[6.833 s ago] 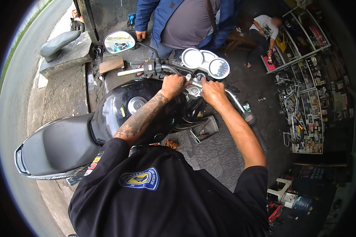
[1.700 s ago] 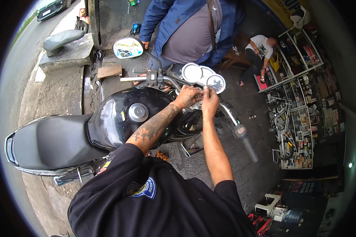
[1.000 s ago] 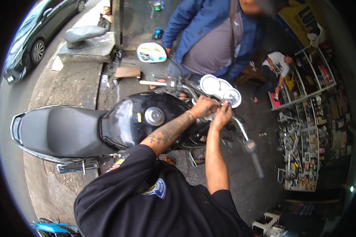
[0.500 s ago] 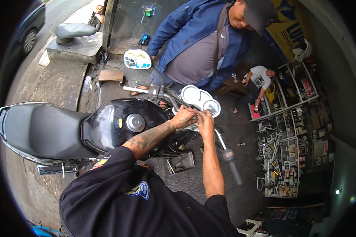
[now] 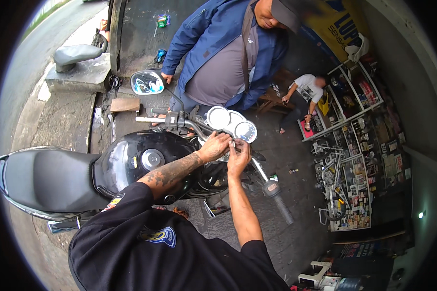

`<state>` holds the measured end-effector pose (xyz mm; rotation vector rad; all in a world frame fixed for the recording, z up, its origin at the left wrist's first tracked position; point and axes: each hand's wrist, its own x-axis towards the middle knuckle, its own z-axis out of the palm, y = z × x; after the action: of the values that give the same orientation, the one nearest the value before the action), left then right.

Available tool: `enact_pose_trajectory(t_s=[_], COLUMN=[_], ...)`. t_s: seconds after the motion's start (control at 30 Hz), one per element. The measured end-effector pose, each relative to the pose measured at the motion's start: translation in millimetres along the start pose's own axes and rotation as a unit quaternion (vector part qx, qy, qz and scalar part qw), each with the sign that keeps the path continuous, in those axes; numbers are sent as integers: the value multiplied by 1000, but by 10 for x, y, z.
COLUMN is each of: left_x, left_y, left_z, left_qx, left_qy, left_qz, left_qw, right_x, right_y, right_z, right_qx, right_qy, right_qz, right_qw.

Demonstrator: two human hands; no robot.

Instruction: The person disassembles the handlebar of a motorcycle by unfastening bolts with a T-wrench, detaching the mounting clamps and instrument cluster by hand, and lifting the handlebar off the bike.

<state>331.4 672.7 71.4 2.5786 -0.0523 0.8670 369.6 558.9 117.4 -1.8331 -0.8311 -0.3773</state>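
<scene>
Both hands are close together over the handlebar of a black motorcycle (image 5: 126, 155), just behind its round gauges (image 5: 245, 131). My left hand (image 5: 215, 147), at the end of a tattooed forearm, has its fingers closed in a pinch. What it pinches is hidden. Right beside it, my right hand (image 5: 239, 157) is raised with thumb and fingers pinched together. A tiny pale thing shows at these fingertips, too small to name. The right handlebar grip (image 5: 282, 209) lies beyond my right wrist, and the left grip (image 5: 148, 119) is bare.
Across the motorcycle stands a person in a blue jacket (image 5: 199, 43), one hand near the mirror (image 5: 147, 83). Another person (image 5: 306, 94) sits by the shelves (image 5: 352, 189). A loose seat (image 5: 77, 56) rests on a concrete block (image 5: 80, 75). A wooden block (image 5: 125, 105) lies on the ground.
The view has shifted, so the motorcycle sits slightly more to the left and lower. My fingertips have parted a little, and my right fingers now point upward. The car has nearly left view.
</scene>
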Motion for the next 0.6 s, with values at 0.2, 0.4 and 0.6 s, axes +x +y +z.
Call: enact_pose_trajectory(t_s=[0.2,0.4,0.6], left_x=[2,65,5], left_y=[13,-136,-96], left_z=[-3,-109,-1], left_qx=[-12,-131,-146], left_qy=[24,-16,49], left_qz=[-2,27,4], left_qw=[1000,991,988], right_x=[-31,-23,-148], right_y=[10,7,-8], right_z=[52,-53,92], right_qx=[26,-23,28], right_qy=[43,6,49], right_qz=[39,-34,58], right_qw=[998,999,997])
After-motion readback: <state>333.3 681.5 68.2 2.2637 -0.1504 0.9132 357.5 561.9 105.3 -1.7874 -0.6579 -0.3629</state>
